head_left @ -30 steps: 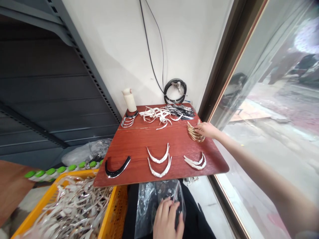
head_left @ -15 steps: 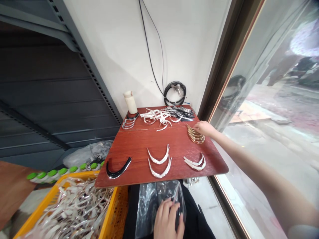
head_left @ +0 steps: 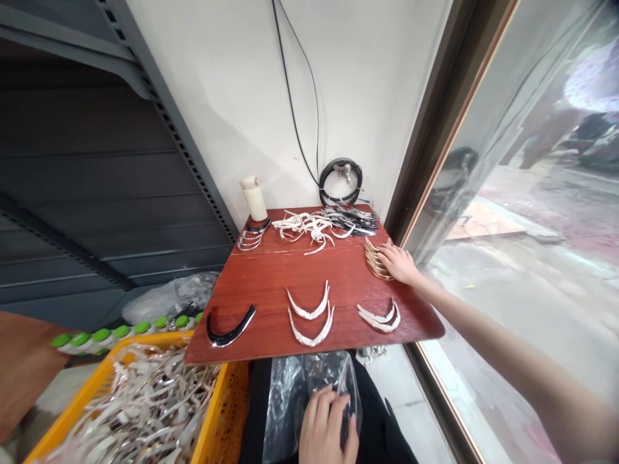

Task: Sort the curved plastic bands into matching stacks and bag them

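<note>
My right hand (head_left: pixel 397 263) lies over the right ends of several curved gold strips (head_left: pixel 375 263), which are stacked at the right side of the red-brown table (head_left: pixel 271 277). Its fingers are stretched out over the strips and hide part of them. Down on my lap, my left hand (head_left: pixel 326 425) rests palm down on a clear plastic bag (head_left: pixel 285 393), fingers extended and thumb apart. In the table's front half lie two pairs of white curved strips, one in the middle (head_left: pixel 309 325) and one at the right (head_left: pixel 382 319). A black curved piece (head_left: pixel 229 335) lies at the front left.
White strips (head_left: pixel 302 225) and dark strips (head_left: pixel 353 219) lie in a heap along the table's back. A cream bottle (head_left: pixel 254 200) stands beside silver curved pieces (head_left: pixel 249 240). Left of my lap, a yellow crate (head_left: pixel 213 412) holds many strips. A glass pane borders the right side.
My right hand has shifted slightly right and down along the gold strips, and its fingers have spread from a closer grip. My left hand stays on the bag.
</note>
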A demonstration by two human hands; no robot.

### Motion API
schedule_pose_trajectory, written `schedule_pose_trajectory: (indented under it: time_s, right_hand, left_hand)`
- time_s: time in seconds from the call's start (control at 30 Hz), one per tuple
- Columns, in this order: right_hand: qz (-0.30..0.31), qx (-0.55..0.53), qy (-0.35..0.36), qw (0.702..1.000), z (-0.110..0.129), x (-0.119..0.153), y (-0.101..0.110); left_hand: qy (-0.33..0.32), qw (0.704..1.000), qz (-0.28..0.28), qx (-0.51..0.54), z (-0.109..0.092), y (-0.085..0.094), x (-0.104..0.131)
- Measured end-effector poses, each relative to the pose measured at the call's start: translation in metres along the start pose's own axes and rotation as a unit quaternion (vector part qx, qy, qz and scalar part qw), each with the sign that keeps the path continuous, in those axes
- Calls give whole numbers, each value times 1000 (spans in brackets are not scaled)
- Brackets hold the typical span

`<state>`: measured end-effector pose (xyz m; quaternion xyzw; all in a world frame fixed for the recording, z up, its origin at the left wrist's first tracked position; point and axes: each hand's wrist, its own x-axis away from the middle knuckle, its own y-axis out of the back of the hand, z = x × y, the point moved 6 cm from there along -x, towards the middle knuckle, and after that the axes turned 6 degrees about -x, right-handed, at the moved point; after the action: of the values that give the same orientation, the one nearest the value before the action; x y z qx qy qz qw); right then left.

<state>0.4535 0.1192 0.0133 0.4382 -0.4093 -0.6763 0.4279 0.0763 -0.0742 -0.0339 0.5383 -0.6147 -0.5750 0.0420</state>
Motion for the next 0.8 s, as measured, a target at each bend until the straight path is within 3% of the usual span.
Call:
schedule_pose_trajectory:
  time_s: [0.2, 0.57, 0.8]
  right_hand:
    - [-4, -4, -4, 1000, -5, -3, 12]
    - [-10, 13, -11, 1000, 8, -2, 11]
    - [77, -20, 62, 995, -5, -28, 26]
  left_hand:
    - [1, 1000, 3, 4, 1, -3, 1]
    - [13, 1000, -1, 11, 2, -4, 3]
    - [5, 1000, -4, 9, 2, -4, 2]
